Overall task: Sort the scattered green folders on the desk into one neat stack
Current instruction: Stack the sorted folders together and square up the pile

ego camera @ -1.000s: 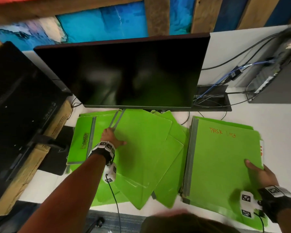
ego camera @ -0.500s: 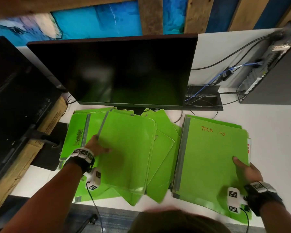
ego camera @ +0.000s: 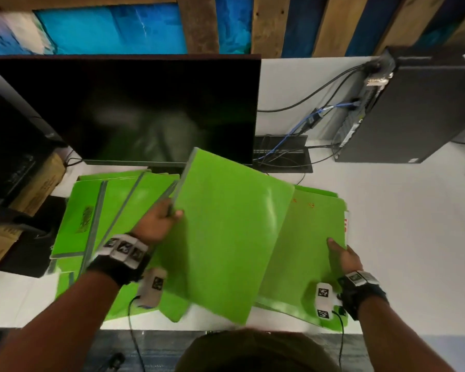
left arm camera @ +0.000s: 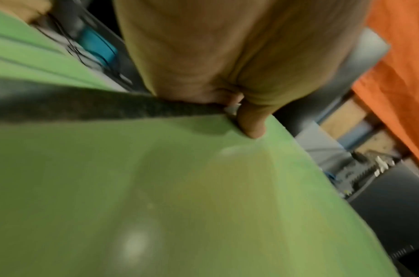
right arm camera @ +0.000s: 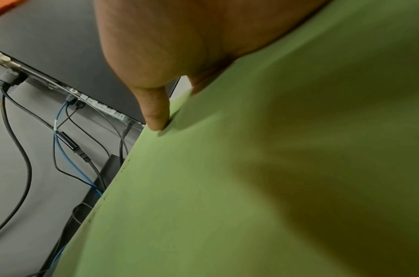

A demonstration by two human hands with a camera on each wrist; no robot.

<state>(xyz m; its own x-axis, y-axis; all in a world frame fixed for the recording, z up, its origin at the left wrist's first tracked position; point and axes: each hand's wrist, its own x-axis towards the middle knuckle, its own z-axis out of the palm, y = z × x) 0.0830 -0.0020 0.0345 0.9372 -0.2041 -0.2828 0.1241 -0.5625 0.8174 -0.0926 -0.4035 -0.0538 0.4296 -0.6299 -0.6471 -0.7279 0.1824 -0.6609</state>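
Observation:
My left hand [ego camera: 164,214] grips a green folder [ego camera: 226,237] by its grey spine edge and holds it lifted and tilted over the middle of the desk. In the left wrist view the thumb [left arm camera: 251,123] presses on the cover [left arm camera: 156,187] beside the grey spine. The lifted folder partly covers the green stack [ego camera: 312,237] on the right, which bears orange writing. My right hand [ego camera: 342,255] holds that stack at its right edge, thumb [right arm camera: 156,112] on top of the cover [right arm camera: 251,187]. Several more green folders [ego camera: 91,218] lie scattered at the left.
A dark monitor [ego camera: 145,108] stands just behind the folders. A black computer tower [ego camera: 419,111] with cables [ego camera: 306,124] sits at the back right. Cardboard boxes and dark equipment [ego camera: 16,170] crowd the left. White desk surface [ego camera: 414,251] lies to the right of the stack.
My left hand has picked one folder up from the scattered pile and carried it rightward, lifted, over the stack's left part. The right hand has stayed on the stack's right edge.

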